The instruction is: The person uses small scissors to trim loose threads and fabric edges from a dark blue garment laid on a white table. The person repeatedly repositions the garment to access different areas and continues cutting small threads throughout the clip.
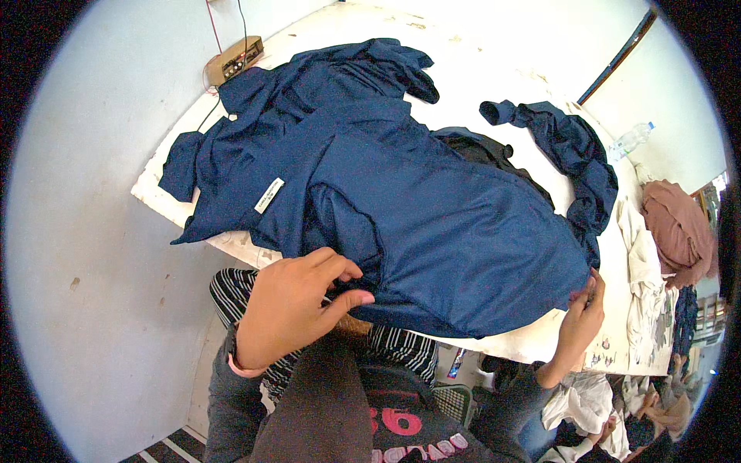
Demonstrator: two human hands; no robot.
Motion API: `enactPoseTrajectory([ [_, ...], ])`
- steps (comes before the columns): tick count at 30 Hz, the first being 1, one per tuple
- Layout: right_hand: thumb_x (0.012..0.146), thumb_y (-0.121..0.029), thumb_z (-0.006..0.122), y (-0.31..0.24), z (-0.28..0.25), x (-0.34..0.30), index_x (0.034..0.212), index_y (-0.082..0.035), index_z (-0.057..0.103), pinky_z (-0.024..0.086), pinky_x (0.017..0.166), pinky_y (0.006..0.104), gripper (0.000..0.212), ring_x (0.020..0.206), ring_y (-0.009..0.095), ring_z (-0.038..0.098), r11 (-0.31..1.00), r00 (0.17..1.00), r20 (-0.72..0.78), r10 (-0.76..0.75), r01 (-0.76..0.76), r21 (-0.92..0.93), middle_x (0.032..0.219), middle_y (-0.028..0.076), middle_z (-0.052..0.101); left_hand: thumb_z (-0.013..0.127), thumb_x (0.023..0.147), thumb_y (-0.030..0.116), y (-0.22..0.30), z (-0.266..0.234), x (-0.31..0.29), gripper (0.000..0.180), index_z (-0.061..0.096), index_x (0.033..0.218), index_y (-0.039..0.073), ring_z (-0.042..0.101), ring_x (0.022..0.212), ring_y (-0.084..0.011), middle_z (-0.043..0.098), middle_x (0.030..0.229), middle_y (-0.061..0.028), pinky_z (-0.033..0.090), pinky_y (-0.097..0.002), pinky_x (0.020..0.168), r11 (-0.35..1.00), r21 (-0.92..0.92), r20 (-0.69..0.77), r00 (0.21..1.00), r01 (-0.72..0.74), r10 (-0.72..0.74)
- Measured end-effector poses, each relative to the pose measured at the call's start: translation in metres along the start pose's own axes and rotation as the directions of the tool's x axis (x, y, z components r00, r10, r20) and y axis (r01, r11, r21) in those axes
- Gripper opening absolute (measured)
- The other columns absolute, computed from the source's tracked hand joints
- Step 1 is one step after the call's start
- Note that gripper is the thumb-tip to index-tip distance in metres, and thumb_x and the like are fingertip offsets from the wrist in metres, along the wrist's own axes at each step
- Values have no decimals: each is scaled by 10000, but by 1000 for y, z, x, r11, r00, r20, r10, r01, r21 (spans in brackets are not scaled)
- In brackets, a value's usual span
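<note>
A large dark blue garment [432, 224] lies spread and folded over the near side of the white table, its lower edge hanging slightly over. A small white label [269, 195] shows on its left part. At the near edge of the cloth is my left hand [297, 309], its fingers curved and the thumb apart from them; nothing shows in its grip. My right hand [580, 320] pinches the garment's right end between thumb and fingers.
A long dark blue fabric piece [575, 147] curls at the right, beside black cloth [482, 147]. A clear bottle [633, 140] lies farther right, near a brown cloth bundle [679, 228] and white cloth [639, 262]. A brown electrical box [234, 60] with wires sits back left.
</note>
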State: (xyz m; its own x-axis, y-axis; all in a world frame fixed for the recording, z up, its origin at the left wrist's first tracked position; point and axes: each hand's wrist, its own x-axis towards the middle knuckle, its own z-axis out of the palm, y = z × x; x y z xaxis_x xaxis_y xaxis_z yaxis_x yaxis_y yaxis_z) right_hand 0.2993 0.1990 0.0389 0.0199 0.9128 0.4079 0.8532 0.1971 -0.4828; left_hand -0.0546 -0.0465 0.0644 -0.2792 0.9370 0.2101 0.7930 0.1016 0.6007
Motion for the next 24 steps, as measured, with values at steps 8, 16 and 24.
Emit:
enactPoseTrajectory([
  [8,891,97,598,-89,31,-66,1225,-69,710,533,741,285,389,816,148,693,772,849,359,-388,86,630,924,72,726,831,798,342,-7,36,-21,362,725,1034,88,701,823,-282,666,936,-64,550,-367,728,982,186,-70,997,-8,22],
  [16,797,-47,799,-109,77,-104,1143,-103,730,524,692,326,357,733,215,680,782,651,560,-512,85,617,782,76,646,741,922,343,-19,49,-28,273,762,1034,94,700,806,-297,673,927,-64,554,-392,679,998,-25,-54,996,64,-65],
  [24,826,-149,824,-106,90,-109,1152,-88,720,554,749,359,348,811,263,729,764,625,572,-531,60,643,902,104,731,708,947,299,-35,55,-29,191,759,983,119,700,782,-290,682,904,-60,543,-392,651,998,-67,14,1000,22,-22],
])
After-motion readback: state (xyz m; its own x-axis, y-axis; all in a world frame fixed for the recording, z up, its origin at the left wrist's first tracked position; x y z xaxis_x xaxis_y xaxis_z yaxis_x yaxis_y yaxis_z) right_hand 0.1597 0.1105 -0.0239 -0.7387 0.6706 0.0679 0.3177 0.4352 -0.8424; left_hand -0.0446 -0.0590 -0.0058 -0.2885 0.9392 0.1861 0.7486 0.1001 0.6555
